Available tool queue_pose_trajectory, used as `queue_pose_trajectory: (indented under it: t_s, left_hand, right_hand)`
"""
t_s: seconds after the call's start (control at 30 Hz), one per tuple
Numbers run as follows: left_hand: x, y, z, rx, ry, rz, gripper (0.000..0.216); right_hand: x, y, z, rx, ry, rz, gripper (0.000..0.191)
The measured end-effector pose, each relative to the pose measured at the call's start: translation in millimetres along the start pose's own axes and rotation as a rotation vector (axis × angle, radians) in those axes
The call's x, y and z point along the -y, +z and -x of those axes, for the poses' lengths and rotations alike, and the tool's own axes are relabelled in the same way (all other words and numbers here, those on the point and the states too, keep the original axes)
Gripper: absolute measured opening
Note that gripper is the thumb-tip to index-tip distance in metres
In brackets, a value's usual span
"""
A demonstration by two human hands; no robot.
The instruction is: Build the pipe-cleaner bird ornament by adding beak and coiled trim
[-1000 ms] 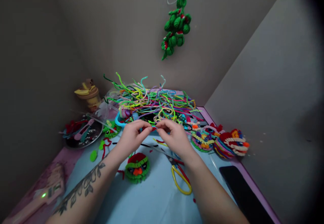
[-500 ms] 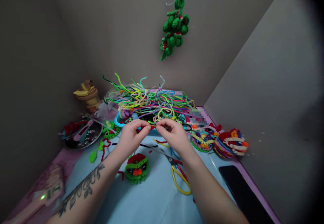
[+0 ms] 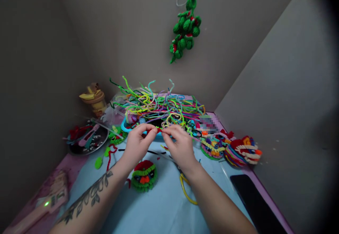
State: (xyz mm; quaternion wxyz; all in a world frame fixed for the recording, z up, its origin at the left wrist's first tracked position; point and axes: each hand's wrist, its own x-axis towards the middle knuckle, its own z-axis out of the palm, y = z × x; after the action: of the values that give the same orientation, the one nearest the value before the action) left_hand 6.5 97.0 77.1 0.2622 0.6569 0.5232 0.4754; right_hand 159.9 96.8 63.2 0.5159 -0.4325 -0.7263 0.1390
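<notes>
Above the blue mat (image 3: 159, 205), my left hand (image 3: 137, 145) and my right hand (image 3: 178, 145) meet fingertip to fingertip. Both pinch a small red pipe cleaner piece (image 3: 158, 130) between them. Just below my hands lies a round fuzzy figure (image 3: 143, 176) in green, red and orange. Yellow-handled scissors (image 3: 186, 191) lie under my right wrist, partly hidden. Behind my hands a big tangle of coloured pipe cleaners (image 3: 159, 107) fills a blue tray (image 3: 124, 125).
A dark dish (image 3: 86, 142) with small parts sits left. Finished fuzzy figures (image 3: 242, 151) lie right, and a black phone (image 3: 254, 200) is near the right edge. A green ornament (image 3: 185, 29) hangs on the back wall. A pink device (image 3: 47, 202) with a green light lies front left.
My two hands have drawn a little closer together and slightly away from me, still pinching the red piece. My right wrist now covers more of the scissors.
</notes>
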Motion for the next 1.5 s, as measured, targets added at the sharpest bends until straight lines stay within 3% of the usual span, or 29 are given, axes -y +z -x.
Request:
queue_pose_trajectory:
  t_s: [0.17,0.37,0.53,0.63,0.77,0.93,1.13,1.3,1.5]
  left_hand:
    - [-1.1,2.0,0.2,-0.069,-0.011,0.016,0.020]
    - [-0.4,3.7,2.0,-0.120,0.010,0.014,0.019]
    - [0.4,5.7,3.8,-0.128,0.005,0.012,0.020]
    - [2.4,4.5,0.4,-0.093,-0.052,0.080,0.020]
    - [4.0,2.3,-5.6,0.076,-0.163,0.222,0.019]
    - [1.4,2.4,-6.0,0.245,-0.266,0.383,0.018]
    - [1.8,3.9,-3.5,0.291,-0.322,0.520,0.017]
    - [0.1,6.9,-2.2,0.275,-0.386,0.627,0.017]
    - [-9.1,10.6,1.7,0.193,-0.498,0.775,0.018]
  right_hand:
    - [4.8,6.7,4.0,-0.018,-0.008,-0.028,0.022]
    - [13.7,9.7,4.3,0.012,0.156,-0.182,0.019]
    - [13.2,10.9,3.8,0.060,0.175,-0.225,0.021]
    - [8.3,5.9,0.3,0.072,0.172,-0.227,0.019]
    - [-1.4,-9.8,-7.7,0.043,0.199,-0.237,0.013]
    - [-7.4,-24.7,-13.5,0.158,0.092,-0.294,0.011]
    - [-3.6,-21.8,-13.3,0.221,0.041,-0.325,0.009]
    - [-3.6,-17.5,-10.9,0.180,0.003,-0.314,0.007]
    - [-8.3,-7.2,-5.3,0.027,-0.162,-0.217,0.008]
